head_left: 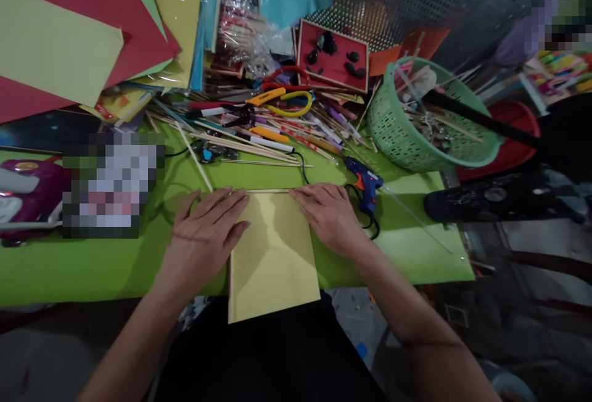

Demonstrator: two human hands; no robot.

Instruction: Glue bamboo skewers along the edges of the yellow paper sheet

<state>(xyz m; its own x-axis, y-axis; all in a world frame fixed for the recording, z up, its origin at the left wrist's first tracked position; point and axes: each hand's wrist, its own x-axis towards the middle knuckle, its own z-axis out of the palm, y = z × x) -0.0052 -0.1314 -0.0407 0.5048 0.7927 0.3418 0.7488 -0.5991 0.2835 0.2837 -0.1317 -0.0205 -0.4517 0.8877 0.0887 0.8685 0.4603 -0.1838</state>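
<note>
The yellow paper sheet (272,254) lies flat in front of me on the green tabletop (83,266), its near edge hanging over the tabletop's rim above my lap. A thin wooden stick (266,191) runs along the sheet's far edge. My left hand (208,232) rests flat and unclenched on the sheet's left side, fingers spread toward the stick; my right hand (330,214) lies the same way on the right corner, grasping nothing (both press with flat palms). Whether the stick sits on the paper or just past it, I cannot tell.

Just right of my right hand lies a blue glue gun (365,183), its cord partly hidden behind my wrist. Beyond it stands a green basket (416,137), its contents a hard-to-read tangle. Scissors with yellow handles (282,101) lie among a heap of sticks and pens. Coloured paper sheets (83,38) pile up at far left, cut off by the frame.
</note>
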